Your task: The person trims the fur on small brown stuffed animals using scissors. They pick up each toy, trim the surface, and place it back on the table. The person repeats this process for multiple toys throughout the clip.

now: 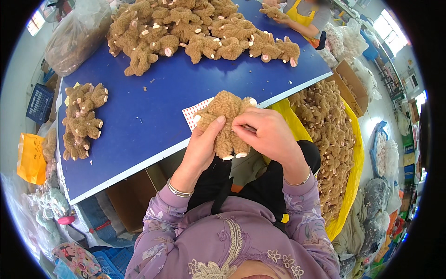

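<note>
I hold a brown plush toy (226, 114) with pale foot pads above the near edge of the blue table (148, 116). My left hand (202, 144) grips its left side with the thumb on its body. My right hand (267, 132) pinches the toy's right side with fingertips pressed into the fur. A red-dotted white sheet (191, 114) lies on the table just behind the toy.
A big heap of the same plush toys (195, 28) covers the far table; a small pile (82, 118) sits at the left. A yellow bag full of toys (330, 135) stands at my right. Another person in a yellow apron (299, 16) works across the table. Boxes and bags surround the table.
</note>
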A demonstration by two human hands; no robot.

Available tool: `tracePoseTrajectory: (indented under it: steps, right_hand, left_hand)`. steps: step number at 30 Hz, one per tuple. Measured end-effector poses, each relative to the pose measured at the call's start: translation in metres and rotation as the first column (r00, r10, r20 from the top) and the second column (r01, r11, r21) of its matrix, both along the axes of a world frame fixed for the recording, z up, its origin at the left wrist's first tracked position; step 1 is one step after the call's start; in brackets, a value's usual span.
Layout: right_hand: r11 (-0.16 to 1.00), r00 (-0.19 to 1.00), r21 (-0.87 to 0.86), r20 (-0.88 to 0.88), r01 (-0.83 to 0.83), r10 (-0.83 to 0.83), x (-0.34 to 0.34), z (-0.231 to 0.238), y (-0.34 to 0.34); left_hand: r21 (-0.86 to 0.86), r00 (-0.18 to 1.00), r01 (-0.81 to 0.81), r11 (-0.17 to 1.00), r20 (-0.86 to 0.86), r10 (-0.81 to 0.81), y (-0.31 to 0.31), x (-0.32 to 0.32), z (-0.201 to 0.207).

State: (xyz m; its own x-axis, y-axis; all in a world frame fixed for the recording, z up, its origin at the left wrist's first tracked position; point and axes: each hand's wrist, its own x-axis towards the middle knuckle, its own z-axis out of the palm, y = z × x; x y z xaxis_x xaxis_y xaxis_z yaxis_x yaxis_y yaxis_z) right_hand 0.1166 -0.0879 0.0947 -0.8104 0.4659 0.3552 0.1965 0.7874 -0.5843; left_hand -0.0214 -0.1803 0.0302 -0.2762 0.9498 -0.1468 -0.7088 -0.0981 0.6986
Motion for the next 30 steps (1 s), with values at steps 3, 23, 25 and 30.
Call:
tracePoseTrajectory:
  steps: [3, 23, 25, 30]
  right_hand:
    - [0.999, 0.999, 0.031, -0.026, 0.024, -0.023, -0.001, -0.004, -0.001]
    - [0.476, 0.849, -0.879, -0.267, -0.020, -0.457, 0.015, -0.058, -0.015]
    - [0.416, 0.846, -0.907, -0.271, -0.064, -0.460, 0.011, -0.055, -0.021]
    - [0.620, 0.882, -0.777, -0.209, 0.112, -0.422, 0.009, -0.033, -0.023]
  left_hand:
    - [0.001, 1.000, 0.008, 1.000, 0.004, -0.008, 0.000, 0.001, -0.001]
    - [0.112, 0.996, -0.088, 0.990, 0.045, 0.083, 0.001, 0.004, -0.002]
    - [0.112, 0.996, -0.093, 0.989, 0.029, 0.090, 0.000, 0.004, -0.003]
    - [0.039, 0.997, -0.076, 0.996, -0.029, 0.077, 0.000, 0.004, -0.001]
